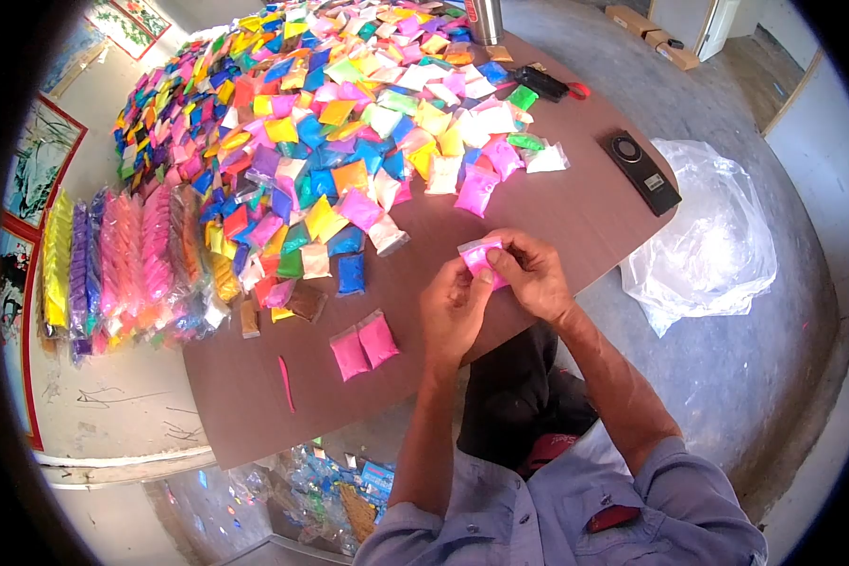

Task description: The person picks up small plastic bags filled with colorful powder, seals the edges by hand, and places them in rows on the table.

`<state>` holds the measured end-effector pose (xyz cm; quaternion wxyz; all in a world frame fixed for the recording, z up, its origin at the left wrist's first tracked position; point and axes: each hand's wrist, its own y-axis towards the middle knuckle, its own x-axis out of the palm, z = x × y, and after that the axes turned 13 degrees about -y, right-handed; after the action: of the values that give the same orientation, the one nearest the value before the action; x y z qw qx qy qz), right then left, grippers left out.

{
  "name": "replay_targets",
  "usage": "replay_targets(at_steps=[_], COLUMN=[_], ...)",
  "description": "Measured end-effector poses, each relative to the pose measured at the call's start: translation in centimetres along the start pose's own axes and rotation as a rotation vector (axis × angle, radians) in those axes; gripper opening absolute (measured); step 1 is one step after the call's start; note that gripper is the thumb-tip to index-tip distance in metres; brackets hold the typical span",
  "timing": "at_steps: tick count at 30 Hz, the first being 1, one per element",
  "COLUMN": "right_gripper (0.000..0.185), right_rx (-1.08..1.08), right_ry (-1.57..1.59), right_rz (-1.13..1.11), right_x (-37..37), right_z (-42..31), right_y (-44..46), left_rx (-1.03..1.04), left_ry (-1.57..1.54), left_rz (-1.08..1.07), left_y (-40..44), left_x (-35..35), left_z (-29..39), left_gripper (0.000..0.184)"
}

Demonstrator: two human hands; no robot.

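Note:
Both my hands pinch a small clear packet of pink stuff above the near edge of the brown table. My left hand grips its left side, with the thumb on the front. On the right side, my right hand closes thumb and fingers on the same packet. Two more bright pink packets lie side by side on the table, left of my left hand. Farther left rests a thin pink plastic tool. Beyond my hands, a single magenta packet lies at the edge of a large heap.
A big heap of multicoloured packets covers the far table. Bundled packet strips stand at the left. A black device with a round dial, a black pouch and a steel tumbler sit rightward. A clear plastic bag lies on the floor.

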<state>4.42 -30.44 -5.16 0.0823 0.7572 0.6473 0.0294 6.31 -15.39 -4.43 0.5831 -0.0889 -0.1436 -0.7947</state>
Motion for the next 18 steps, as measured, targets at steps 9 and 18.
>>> replay_targets(at_steps=[9,18], right_gripper=[0.022,0.022], right_rx=[-0.005,0.028], right_ry=[-0.207,-0.012], right_rz=[0.037,0.068], right_x=[0.5,0.3], right_z=[-0.7,-1.0], right_y=[0.2,-0.2], left_rx=[0.102,-0.042], left_ry=[-0.057,0.153], left_rz=[0.022,-0.002], left_y=[0.0,-0.3], left_x=[-0.7,0.5], left_z=[-0.9,1.2], left_gripper=[0.019,0.017])
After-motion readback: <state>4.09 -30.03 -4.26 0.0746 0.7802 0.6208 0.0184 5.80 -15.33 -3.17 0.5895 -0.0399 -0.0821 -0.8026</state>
